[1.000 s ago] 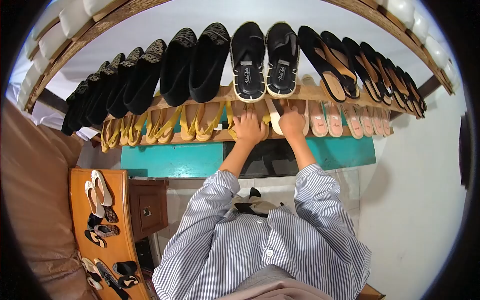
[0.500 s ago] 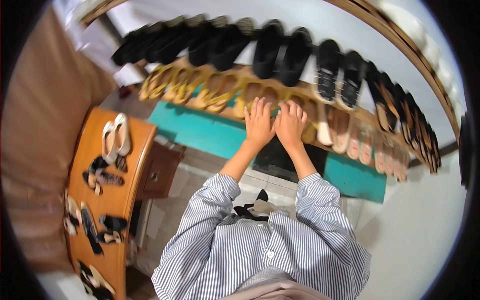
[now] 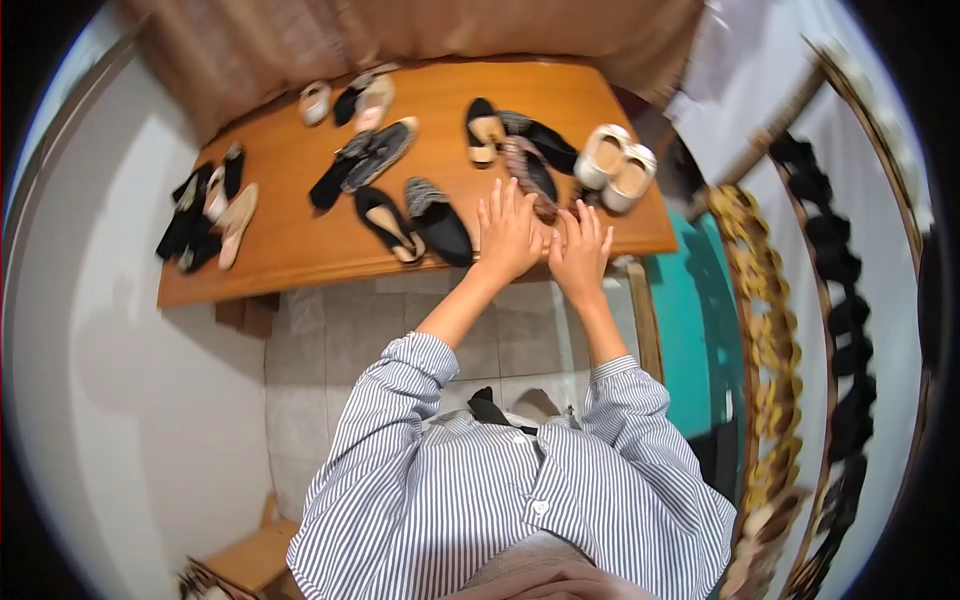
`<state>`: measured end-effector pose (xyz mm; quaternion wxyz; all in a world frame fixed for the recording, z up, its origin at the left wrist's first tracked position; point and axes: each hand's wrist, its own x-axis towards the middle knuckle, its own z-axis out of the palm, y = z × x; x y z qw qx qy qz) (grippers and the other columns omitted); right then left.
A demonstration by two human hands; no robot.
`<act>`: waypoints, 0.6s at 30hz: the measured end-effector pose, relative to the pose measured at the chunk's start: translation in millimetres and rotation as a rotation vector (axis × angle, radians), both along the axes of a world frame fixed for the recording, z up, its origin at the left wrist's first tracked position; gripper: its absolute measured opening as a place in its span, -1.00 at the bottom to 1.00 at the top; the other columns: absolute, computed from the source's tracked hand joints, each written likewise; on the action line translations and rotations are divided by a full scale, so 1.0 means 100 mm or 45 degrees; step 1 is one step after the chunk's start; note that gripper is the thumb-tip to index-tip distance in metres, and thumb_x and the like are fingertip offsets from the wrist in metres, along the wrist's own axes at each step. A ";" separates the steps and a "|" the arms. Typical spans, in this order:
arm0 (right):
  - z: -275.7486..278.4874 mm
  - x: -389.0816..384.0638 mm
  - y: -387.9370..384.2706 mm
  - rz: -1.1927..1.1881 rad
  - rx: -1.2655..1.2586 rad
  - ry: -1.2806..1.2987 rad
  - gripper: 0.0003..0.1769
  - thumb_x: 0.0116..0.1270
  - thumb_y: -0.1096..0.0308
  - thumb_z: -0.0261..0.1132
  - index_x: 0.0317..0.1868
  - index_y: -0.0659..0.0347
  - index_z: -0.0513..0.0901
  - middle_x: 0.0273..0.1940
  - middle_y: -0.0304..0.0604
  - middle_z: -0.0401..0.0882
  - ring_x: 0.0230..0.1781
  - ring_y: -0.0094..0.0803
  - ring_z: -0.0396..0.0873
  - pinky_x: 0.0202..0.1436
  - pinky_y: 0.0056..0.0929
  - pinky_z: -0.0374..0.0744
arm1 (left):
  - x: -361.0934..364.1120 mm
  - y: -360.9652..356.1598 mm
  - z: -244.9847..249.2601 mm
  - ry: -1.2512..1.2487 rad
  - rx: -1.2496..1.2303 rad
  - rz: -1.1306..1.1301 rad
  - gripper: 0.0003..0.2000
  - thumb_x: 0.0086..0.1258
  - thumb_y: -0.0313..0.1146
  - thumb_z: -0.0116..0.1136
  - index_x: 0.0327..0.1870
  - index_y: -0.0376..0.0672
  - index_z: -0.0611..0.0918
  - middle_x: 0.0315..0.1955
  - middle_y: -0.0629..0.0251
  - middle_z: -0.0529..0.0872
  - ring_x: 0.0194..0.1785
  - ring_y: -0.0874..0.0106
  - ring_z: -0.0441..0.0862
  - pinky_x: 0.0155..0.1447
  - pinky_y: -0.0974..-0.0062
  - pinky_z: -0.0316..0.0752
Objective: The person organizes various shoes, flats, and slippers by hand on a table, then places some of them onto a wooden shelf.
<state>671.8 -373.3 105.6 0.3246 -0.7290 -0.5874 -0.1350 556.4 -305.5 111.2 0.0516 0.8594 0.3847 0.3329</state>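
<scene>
My left hand (image 3: 510, 235) is held out over the front edge of the wooden table (image 3: 320, 235), fingers spread, with nothing in it. Beside it my right hand (image 3: 582, 250) is also open, its thumb close to the left one. Just past my fingertips lies a brown patterned shoe (image 3: 530, 172), partly covered by the left hand. A pair of cream shoes (image 3: 618, 165) stands behind my right hand. Left of my left hand are a black flat with a patterned toe (image 3: 440, 220) and a black shoe with a beige insole (image 3: 388, 222).
More loose shoes lie further left, among them a grey-soled shoe (image 3: 382, 155) and a beige flat (image 3: 238, 225). At the right, racks hold yellow sandals (image 3: 768, 330) and black shoes (image 3: 840, 300) above a teal board (image 3: 700, 330). A wooden box (image 3: 250, 560) sits at lower left.
My view and body have turned left, from the shoe racks to the table. The racks now stand at the right. Both hands stay open and outstretched.
</scene>
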 end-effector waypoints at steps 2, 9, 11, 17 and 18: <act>-0.08 -0.34 0.41 0.150 -0.018 -0.010 -0.61 0.13 0.29 0.13 -0.01 0.17 0.47 0.20 -0.01 0.27 0.26 -0.10 0.17 0.26 0.16 -0.01 | -0.43 0.27 -0.11 -0.009 -0.007 0.147 -0.49 0.06 -0.27 0.08 0.09 -0.19 0.38 0.21 -0.10 0.16 0.33 -0.05 -0.03 0.23 -0.15 -0.03; -0.42 -1.18 1.38 0.402 -0.288 0.159 -0.53 0.09 0.29 0.16 0.07 0.14 0.40 0.18 0.04 0.28 0.18 -0.04 0.25 0.21 0.07 0.15 | -1.34 0.85 -0.61 0.039 -0.332 0.613 -0.45 0.05 -0.26 0.10 0.13 -0.19 0.34 0.19 -0.14 0.17 0.28 -0.05 0.04 0.24 -0.06 -0.05; -0.60 -1.28 1.57 0.339 -0.635 0.270 -0.48 0.07 0.37 0.16 0.12 0.07 0.34 0.10 0.07 0.35 0.04 0.01 0.38 0.05 -0.03 0.37 | -1.49 0.98 -0.92 0.087 -0.512 0.742 -0.45 0.06 -0.26 0.10 0.14 -0.16 0.32 0.19 -0.16 0.17 0.29 -0.07 0.03 0.25 -0.08 -0.06; -0.74 -1.10 2.19 0.155 -0.740 0.415 -0.42 0.03 0.59 0.06 0.13 0.05 0.30 -0.10 0.10 0.48 -0.12 0.04 0.49 -0.12 -0.10 0.47 | -1.60 1.09 -1.19 0.047 -0.443 0.306 -0.45 0.04 -0.33 0.04 0.12 -0.29 0.30 0.13 -0.18 0.23 0.27 -0.20 0.02 0.32 -0.15 -0.22; -0.75 -1.03 2.28 0.121 -0.687 0.445 -0.42 0.03 0.60 0.05 0.14 0.06 0.29 -0.10 0.10 0.48 -0.12 0.03 0.49 -0.12 -0.10 0.47 | -1.60 1.12 -1.14 0.050 -0.508 0.209 -0.45 0.03 -0.32 0.04 0.13 -0.23 0.30 0.15 -0.12 0.22 0.28 -0.22 -0.02 0.31 -0.15 -0.15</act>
